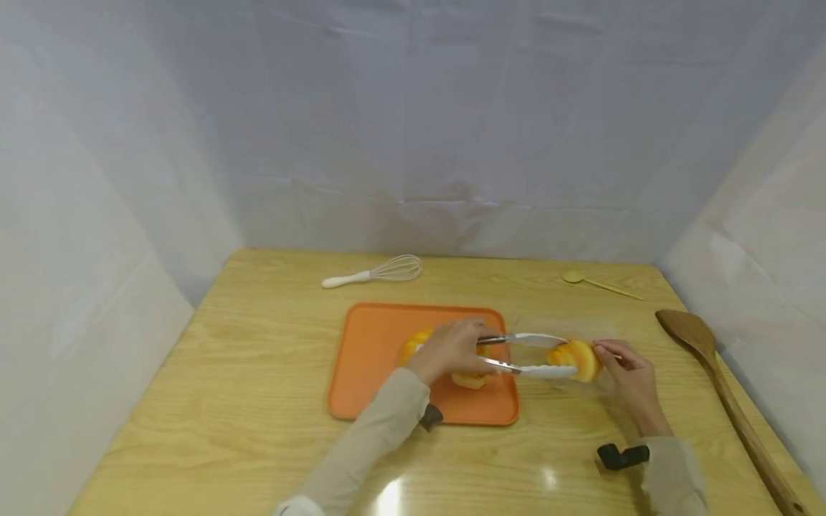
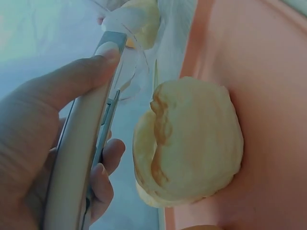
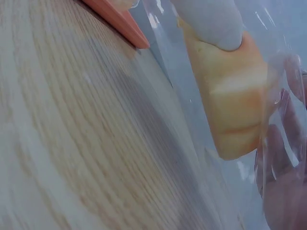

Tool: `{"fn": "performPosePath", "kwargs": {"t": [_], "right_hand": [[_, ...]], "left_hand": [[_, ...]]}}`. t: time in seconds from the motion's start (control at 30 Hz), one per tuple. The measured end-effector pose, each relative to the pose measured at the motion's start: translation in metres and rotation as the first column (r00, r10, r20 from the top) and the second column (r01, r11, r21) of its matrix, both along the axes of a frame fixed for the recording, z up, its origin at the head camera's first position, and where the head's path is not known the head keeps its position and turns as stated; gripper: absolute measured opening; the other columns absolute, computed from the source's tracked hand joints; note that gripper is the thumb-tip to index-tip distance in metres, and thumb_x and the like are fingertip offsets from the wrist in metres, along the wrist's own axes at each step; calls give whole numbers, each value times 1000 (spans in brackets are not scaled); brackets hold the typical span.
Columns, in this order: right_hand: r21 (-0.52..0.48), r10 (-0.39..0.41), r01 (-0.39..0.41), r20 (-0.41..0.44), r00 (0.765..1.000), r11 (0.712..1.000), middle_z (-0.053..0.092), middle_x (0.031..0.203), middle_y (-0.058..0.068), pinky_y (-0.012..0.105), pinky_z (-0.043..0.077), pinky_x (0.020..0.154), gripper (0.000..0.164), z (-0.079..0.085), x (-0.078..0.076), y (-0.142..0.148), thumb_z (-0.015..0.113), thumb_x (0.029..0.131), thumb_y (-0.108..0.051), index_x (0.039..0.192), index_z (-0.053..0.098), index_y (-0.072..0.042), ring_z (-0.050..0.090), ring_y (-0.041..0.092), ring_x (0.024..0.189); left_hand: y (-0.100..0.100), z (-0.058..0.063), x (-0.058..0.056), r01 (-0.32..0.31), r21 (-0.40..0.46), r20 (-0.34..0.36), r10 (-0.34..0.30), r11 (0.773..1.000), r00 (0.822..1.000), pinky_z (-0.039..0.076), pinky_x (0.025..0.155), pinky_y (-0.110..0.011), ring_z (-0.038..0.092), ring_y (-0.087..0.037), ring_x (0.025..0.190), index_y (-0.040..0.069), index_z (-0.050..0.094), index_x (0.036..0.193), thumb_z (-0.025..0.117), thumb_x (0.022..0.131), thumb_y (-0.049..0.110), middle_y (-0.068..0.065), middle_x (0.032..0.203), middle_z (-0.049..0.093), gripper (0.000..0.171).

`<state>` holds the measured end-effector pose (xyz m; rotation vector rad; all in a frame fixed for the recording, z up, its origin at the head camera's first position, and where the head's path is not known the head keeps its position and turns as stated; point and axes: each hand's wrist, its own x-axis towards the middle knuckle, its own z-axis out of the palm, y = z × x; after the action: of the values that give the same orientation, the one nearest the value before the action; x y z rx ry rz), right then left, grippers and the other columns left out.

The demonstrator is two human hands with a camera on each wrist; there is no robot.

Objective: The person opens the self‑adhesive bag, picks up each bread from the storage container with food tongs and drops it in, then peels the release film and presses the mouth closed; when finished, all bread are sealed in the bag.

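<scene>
My left hand (image 1: 454, 347) grips a pair of metal tongs (image 2: 79, 143), thumb on one arm and fingers round the other. Between the white tips of the tongs is a golden bread piece (image 1: 586, 360). In the right wrist view this bread lies inside a clear plastic bag (image 3: 184, 91), with one white tip against it. My right hand (image 1: 635, 383) pinches the bag at its right side; its fingers show partly through the plastic. Below the left hand, more bread (image 2: 196, 139) sits on an orange tray (image 1: 371, 322), partly hidden by that hand in the head view.
Behind the tray lies a white-handled whisk (image 1: 374, 274). A small gold spoon (image 1: 600, 284) is at the back right. Along the right table edge runs a long wooden spatula (image 1: 716, 358). Pale sheeting (image 1: 452, 143) surrounds the wooden table (image 1: 226, 394).
</scene>
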<state>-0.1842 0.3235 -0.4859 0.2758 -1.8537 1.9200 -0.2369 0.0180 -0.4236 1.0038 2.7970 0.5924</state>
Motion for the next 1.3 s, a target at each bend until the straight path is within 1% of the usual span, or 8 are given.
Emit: {"fn": "performPosePath", "kwargs": {"t": [0.13,0.33,0.57,0.77,0.87,1.1,1.2,1.3], "right_hand": [[3,-19,19,8,1000,1000,71,96,-7,10,51,77,29,1,0,-1,55,92,13,95,77,-6,64,1,92],[-4,-47,47,33,998,999,71,95,-8,10,51,76,29,3,0,-3,56,92,12,95,77,-7,63,1,91],[27,-68,67,72,995,997,70,94,-13,9,49,74,26,0,2,-3,56,93,8,96,77,-8,62,-1,90],[-21,-68,69,45,997,997,71,93,-9,10,51,73,27,-3,1,-3,55,92,12,94,76,-4,63,1,89],[-32,-72,74,59,996,997,71,92,-9,10,51,72,24,-3,1,-4,56,92,10,94,76,-4,63,1,88],[3,-114,115,130,985,993,70,92,-14,9,48,76,23,3,2,-2,58,94,4,95,76,-9,61,-1,88],[-28,-110,113,111,988,993,71,90,-12,10,48,74,26,6,2,-2,57,93,7,93,77,-10,61,0,86],[-59,-99,102,60,993,993,71,89,-10,10,48,73,29,9,1,-2,56,91,12,91,77,-8,61,2,85]], "left_hand": [[5,1,0,-10,-20,8,10,1000,1000,33,53,-22,43,-8,65,24,68,120,79,76,51,6,83,52,52],[12,3,1,-47,-67,23,49,997,999,36,53,-23,47,-8,68,26,67,124,78,76,53,7,97,61,56],[20,1,-1,-34,-86,8,35,996,999,37,54,-21,50,-7,73,28,63,131,79,75,54,8,104,61,63],[22,-4,0,-37,-89,18,38,995,999,35,53,-20,49,-7,71,29,57,137,78,76,55,7,112,62,70],[23,-5,1,-45,-91,20,47,995,999,35,52,-20,49,-7,70,30,57,137,78,76,54,7,112,62,69],[23,-3,1,-54,-84,15,55,995,998,37,53,-20,50,-6,71,29,61,133,79,76,52,8,106,62,64],[24,-3,1,-42,-83,11,43,996,999,39,55,-19,51,-5,73,27,63,131,79,77,49,8,108,63,60],[24,-3,1,-35,-99,1,35,994,999,41,57,-19,52,-5,74,25,65,129,80,77,47,7,111,63,58]]}}
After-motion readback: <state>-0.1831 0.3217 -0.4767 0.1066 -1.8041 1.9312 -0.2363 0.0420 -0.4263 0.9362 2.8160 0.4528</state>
